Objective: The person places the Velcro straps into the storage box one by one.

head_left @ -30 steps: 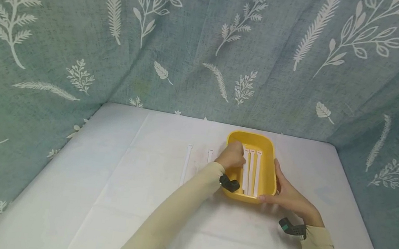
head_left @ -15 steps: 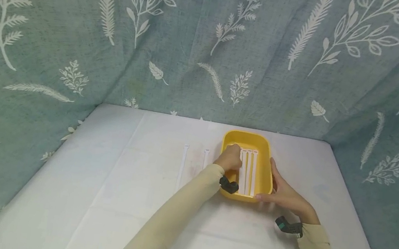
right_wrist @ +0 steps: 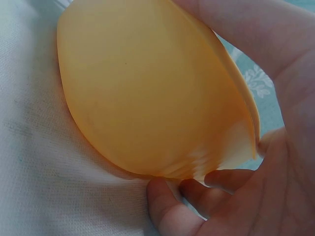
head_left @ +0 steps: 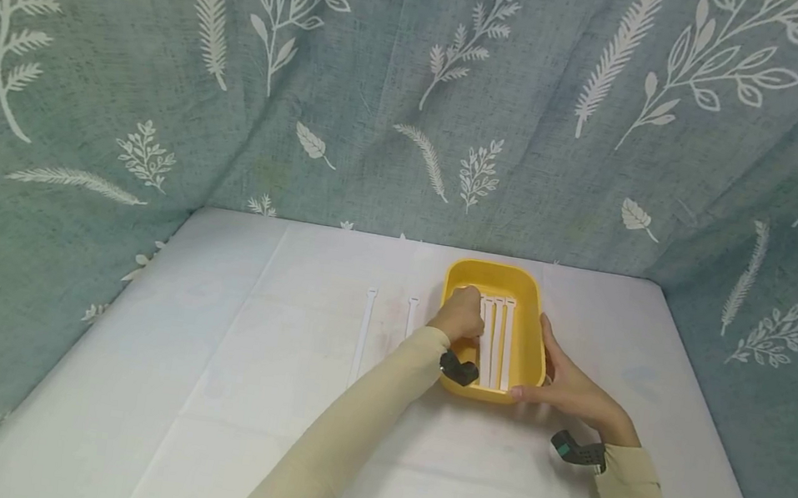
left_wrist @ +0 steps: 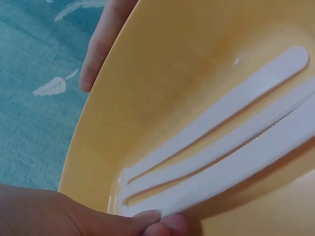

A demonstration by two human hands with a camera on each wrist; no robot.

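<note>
A yellow tray (head_left: pixel 529 342) stands upright on the white cloth with several white cable ties (head_left: pixel 508 345) lying side by side in it. My left hand (head_left: pixel 460 313) reaches inside over its left part. In the left wrist view, thumb and fingertip pinch the slotted-head end of the nearest cable tie (left_wrist: pixel 231 167), low against the tray floor. My right hand (head_left: pixel 580 395) holds the tray from the right, thumb on the near corner of the rim. Its other fingers (right_wrist: pixel 170 211) curl along the outer wall, as the right wrist view shows.
Left of the tray, one cable tie (head_left: pixel 363 333) lies on the white-covered table (head_left: pixel 258 399), and a second cable tie (head_left: pixel 411 315) is partly behind my left forearm. A leaf-patterned green curtain (head_left: pixel 357 109) closes off the back and both sides.
The head view has shifted slightly, so everything sits a little further left. Both hands and the tray have hardly moved.
</note>
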